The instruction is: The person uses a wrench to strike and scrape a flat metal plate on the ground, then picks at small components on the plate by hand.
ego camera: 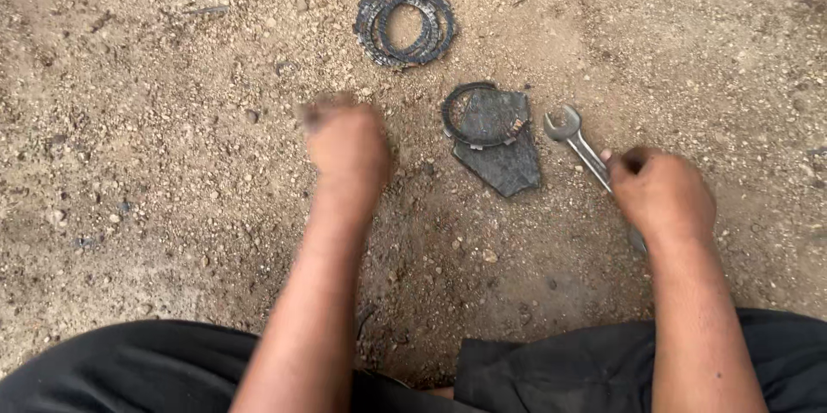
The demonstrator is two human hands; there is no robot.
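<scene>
Wrench (579, 144) handle under right hand (662, 196)

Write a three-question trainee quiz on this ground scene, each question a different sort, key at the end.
1. True or false: the right hand grips an open-ended wrench.
2. Multiple choice: the single dark ring lies on A) bare dirt only, B) a dark flat scrap, C) the ring stack.
3. Fill in: the stack of toothed rings lies on the ground farther from the person than the ____ scrap.

Key
1. True.
2. B.
3. Dark.

The left hand is motion-blurred over the dirt; whether it holds anything cannot be told.
</scene>
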